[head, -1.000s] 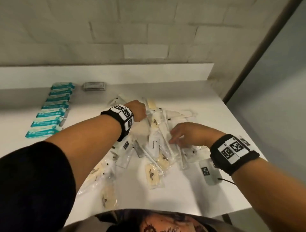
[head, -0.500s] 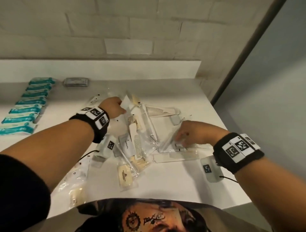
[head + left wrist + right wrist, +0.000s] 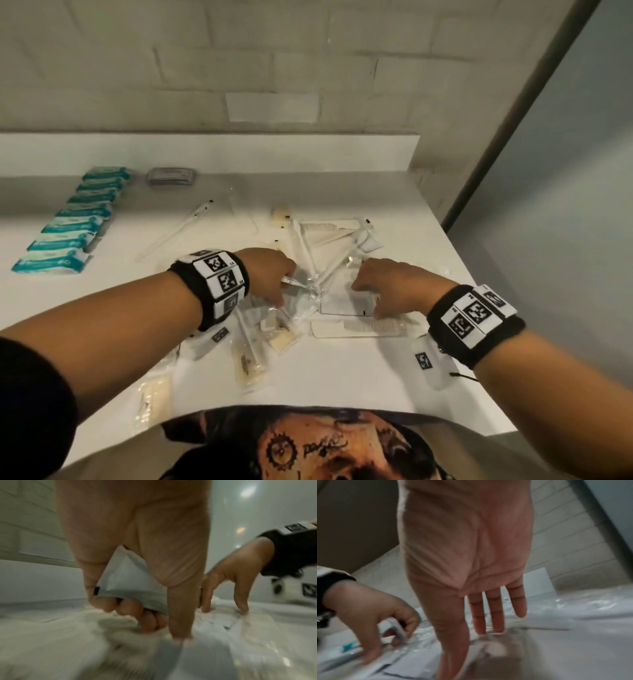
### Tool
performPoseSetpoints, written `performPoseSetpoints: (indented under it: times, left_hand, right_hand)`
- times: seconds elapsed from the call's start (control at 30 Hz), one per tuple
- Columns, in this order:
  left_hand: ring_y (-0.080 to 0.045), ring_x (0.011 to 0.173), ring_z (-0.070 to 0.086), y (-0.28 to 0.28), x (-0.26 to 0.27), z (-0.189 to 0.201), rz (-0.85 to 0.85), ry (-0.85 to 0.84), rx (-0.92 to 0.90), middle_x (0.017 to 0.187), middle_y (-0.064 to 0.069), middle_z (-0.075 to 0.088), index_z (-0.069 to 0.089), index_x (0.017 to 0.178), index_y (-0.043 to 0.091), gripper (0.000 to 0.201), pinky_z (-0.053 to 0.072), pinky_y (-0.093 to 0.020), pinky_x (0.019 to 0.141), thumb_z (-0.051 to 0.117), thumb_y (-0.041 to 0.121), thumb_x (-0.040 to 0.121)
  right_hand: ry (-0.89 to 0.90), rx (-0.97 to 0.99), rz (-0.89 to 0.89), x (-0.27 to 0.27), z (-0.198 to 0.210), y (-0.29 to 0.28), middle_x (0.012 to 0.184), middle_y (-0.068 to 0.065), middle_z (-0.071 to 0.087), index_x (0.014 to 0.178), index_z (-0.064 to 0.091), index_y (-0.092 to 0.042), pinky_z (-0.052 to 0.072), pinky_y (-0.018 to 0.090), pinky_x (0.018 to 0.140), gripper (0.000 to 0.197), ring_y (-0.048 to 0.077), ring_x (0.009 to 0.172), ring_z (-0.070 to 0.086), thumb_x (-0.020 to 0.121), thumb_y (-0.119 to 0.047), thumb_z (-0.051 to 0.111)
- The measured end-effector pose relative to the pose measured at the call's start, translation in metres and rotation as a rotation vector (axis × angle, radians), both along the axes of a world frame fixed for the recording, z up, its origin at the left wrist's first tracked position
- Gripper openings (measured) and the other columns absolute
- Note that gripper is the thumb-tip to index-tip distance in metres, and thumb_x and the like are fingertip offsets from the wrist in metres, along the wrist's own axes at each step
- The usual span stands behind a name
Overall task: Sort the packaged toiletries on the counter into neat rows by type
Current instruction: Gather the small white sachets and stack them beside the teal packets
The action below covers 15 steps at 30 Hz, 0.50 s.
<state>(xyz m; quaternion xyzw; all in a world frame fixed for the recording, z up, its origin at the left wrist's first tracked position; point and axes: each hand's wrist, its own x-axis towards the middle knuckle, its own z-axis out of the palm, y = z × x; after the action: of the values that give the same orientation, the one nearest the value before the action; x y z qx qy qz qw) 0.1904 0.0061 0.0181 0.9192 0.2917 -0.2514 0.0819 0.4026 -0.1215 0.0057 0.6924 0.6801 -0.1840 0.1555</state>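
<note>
With the left hand [image 3: 137, 566] curled round a white sachet [image 3: 126, 577] and the right hand [image 3: 394, 287] spread flat on a packet [image 3: 346, 303], the person should lift one type from the pile on the desk [image 3: 342, 383] at a time.

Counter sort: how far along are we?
Done: the teal packets lie in one row at the far left. In hand: the left hand grips a white sachet; the right hand presses flat on the pile. Left: combs, sticks and sachets lie mixed.

Likely hotel bathroom: white counter [image 3: 394, 212], tiled wall [image 3: 239, 51], guest toiletries [image 3: 325, 240].
</note>
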Motion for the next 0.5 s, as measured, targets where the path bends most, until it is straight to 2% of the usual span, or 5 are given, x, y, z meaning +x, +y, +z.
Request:
performPoseSetpoints:
  times: [0.07, 0.2, 0.3, 0.4, 0.5]
  left_hand:
    - [-0.015, 0.081, 0.052, 0.003, 0.000, 0.003, 0.006, 0.027, -0.026, 0.100, 0.005, 0.047, 0.050, 0.102, 0.022, 0.033, 0.042, -0.025, 0.060, 0.070, 0.027, 0.076]
    - [-0.015, 0.090, 0.052, 0.003, 0.006, -0.004, -0.068, -0.039, -0.043, 0.112, 0.008, 0.041, 0.047, 0.111, 0.026, 0.050, 0.047, -0.031, 0.072, 0.076, 0.030, 0.070]
    - [-0.013, 0.093, 0.048, 0.004, 0.011, -0.007, -0.069, -0.077, -0.046, 0.109, 0.012, 0.045, 0.047, 0.121, 0.029, 0.062, 0.039, -0.028, 0.075, 0.080, 0.032, 0.069]
    - [-0.016, 0.093, 0.052, 0.009, 0.011, -0.005, 0.001, -0.101, 0.022, 0.102, 0.008, 0.055, 0.053, 0.110, 0.028, 0.047, 0.047, -0.034, 0.081, 0.075, 0.042, 0.071]
    - [-0.022, 0.098, 0.056, 0.018, 0.003, 0.002, 0.153, -0.240, 0.030, 0.108, 0.000, 0.061, 0.058, 0.107, 0.019, 0.037, 0.046, -0.035, 0.085, 0.068, 0.043, 0.080]
  right_hand:
    - [0.032, 0.043, -0.083, 0.010, 0.000, -0.003, 0.145, -0.008, 0.038, 0.143, 0.039, -0.030, 0.037, 0.034, 0.107, 0.076, 0.016, 0.132, 0.038, 0.075, -0.032, 0.073]
    - [0.199, 0.070, -0.167, 0.008, -0.002, -0.005, 0.138, -0.006, 0.043, 0.138, 0.044, -0.027, 0.038, 0.035, 0.106, 0.075, 0.015, 0.127, 0.040, 0.073, -0.046, 0.076]
    - [0.129, 0.141, -0.120, -0.004, -0.014, -0.001, 0.117, -0.005, 0.046, 0.121, 0.053, -0.028, 0.043, 0.030, 0.085, 0.059, 0.017, 0.109, 0.045, 0.070, -0.051, 0.075]
    - [0.116, 0.161, -0.144, -0.010, -0.008, 0.014, 0.108, 0.000, 0.054, 0.107, 0.055, -0.019, 0.040, 0.028, 0.071, 0.036, 0.017, 0.089, 0.050, 0.081, -0.038, 0.071]
    - [0.054, 0.215, -0.183, -0.010, 0.001, 0.030, 0.114, 0.005, 0.055, 0.115, 0.053, -0.015, 0.045, 0.032, 0.077, 0.033, 0.022, 0.095, 0.055, 0.088, -0.031, 0.062]
